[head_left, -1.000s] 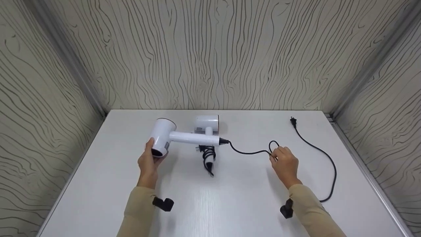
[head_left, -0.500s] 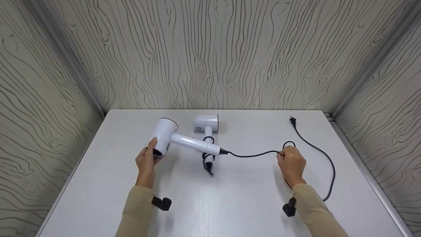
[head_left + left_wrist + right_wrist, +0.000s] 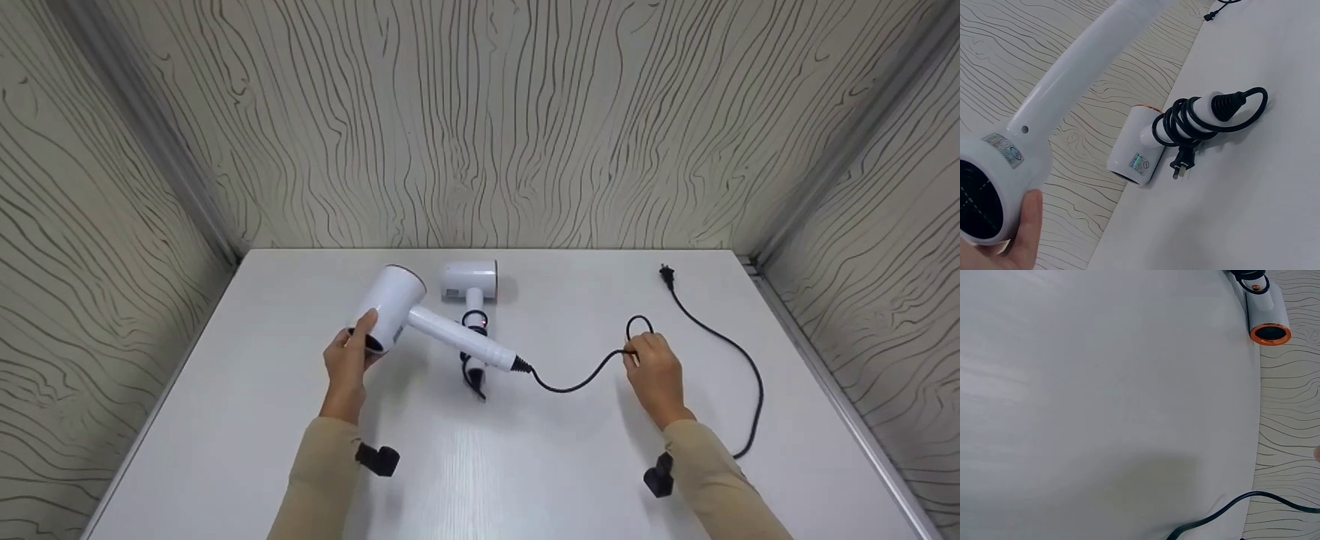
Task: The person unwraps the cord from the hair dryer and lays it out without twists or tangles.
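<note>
My left hand (image 3: 347,369) grips a white hair dryer (image 3: 394,304) by the back of its barrel, holding it above the table. Its handle slants down to the right, ending in a black strain relief. From there a black cord (image 3: 568,390) sags over to my right hand (image 3: 656,375), whose thumb and fingers pinch it, with a small loop standing above them. In the left wrist view the held dryer (image 3: 1067,84) shows its dark grille and a label. The cord's far end lies on the table with its two-pin plug (image 3: 667,276) at the back right.
A second white hair dryer (image 3: 469,280) lies on the white table (image 3: 300,450) near the back wall, partly behind the held one. Its own cord (image 3: 1182,122) is wound around its handle. Patterned walls (image 3: 480,127) enclose the table at the back and sides.
The held dryer has moved right, and its handle tilts further down. My right hand went right, then came back a little left; the cord between the hands was nearly straight and now sags.
</note>
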{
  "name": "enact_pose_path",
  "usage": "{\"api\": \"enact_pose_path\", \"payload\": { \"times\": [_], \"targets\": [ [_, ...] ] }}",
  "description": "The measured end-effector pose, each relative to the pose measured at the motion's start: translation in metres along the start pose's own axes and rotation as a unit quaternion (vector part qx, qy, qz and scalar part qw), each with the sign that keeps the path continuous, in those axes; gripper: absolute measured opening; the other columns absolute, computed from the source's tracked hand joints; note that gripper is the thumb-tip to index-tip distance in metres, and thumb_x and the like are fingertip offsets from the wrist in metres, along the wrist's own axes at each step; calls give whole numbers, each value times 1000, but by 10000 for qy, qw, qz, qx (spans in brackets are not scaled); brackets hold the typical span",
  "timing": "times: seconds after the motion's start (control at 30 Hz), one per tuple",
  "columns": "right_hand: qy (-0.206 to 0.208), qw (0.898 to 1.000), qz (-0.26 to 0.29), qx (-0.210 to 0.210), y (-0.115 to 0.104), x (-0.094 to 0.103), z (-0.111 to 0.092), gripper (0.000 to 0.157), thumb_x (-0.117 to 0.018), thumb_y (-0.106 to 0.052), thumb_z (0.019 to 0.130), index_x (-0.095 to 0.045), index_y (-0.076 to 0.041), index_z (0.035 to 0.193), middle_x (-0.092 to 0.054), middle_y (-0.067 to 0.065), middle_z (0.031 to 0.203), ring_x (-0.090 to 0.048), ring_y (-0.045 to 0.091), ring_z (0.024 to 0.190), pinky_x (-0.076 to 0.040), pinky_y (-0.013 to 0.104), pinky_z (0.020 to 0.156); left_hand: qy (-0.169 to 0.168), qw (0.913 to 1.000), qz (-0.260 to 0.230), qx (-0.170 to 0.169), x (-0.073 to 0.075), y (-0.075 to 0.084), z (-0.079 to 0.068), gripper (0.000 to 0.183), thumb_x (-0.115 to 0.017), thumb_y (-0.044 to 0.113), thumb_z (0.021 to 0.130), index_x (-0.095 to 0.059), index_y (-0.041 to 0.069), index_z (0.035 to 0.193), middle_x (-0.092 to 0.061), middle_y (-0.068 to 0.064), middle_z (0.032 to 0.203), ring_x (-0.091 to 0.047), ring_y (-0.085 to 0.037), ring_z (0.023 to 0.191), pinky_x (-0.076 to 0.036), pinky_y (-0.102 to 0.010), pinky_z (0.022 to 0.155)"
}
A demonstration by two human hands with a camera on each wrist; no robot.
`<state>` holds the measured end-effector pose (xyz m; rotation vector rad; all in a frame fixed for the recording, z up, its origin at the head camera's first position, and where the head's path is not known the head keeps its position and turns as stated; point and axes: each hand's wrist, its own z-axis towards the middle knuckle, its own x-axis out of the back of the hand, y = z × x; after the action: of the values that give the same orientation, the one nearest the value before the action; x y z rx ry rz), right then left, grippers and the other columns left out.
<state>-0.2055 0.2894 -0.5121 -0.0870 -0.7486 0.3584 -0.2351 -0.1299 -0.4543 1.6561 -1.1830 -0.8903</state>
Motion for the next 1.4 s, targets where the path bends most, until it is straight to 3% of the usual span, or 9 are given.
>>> {"api": "enact_pose_path", "payload": {
  "times": [0.5, 0.77, 0.97, 1.2, 1.4],
  "targets": [
    [-261, 9991, 231, 249, -2, 1, -3, 26, -74, 20, 65, -61, 0, 76, -58, 9, 77, -61, 20, 79, -58, 31, 68, -375, 9987, 298, -174, -37, -10, 1, 75, -63, 48, 88, -43, -4, 139, -50, -24, 136, -56, -33, 122, -47, -43, 107],
    [-68, 9985, 366, 398, -1, 2, 2, 30, -70, 26, 63, -58, 0, 72, -62, 10, 77, -65, 24, 80, -57, 38, 89, -441, 9984, 354, -28, -53, -21, -3, 74, -65, 47, 86, -45, -2, 137, -53, -23, 133, -58, -33, 120, -49, -42, 105],
    [-42, 9982, 343, 499, -1, 3, 6, 29, -69, 27, 63, -59, 0, 71, -62, 10, 79, -64, 24, 81, -57, 39, 88, -570, 9969, 540, -31, -68, -34, -7, 75, -66, 50, 85, -48, -3, 135, -55, -24, 132, -61, -32, 117, -48, -44, 105],
    [-103, 9985, 163, 522, -2, 7, 6, 28, -72, 24, 63, -61, -1, 71, -62, 10, 80, -63, 21, 81, -57, 29, 73, -692, 9963, 503, 120, -87, -46, -9, 76, -68, 48, 84, -47, -5, 135, -54, -25, 132, -60, -33, 118, -51, -41, 103],
    [-56, 9979, 203, 617, -4, 8, 5, 28, -70, 25, 62, -61, -1, 72, -62, 10, 81, -62, 22, 81, -57, 30, 76, -757, 9952, 539, 315, -100, -54, -13, 81, -68, 49, 83, -42, -4, 139, -52, -25, 136, -57, -34, 123, -48, -42, 106]
  ]
}}
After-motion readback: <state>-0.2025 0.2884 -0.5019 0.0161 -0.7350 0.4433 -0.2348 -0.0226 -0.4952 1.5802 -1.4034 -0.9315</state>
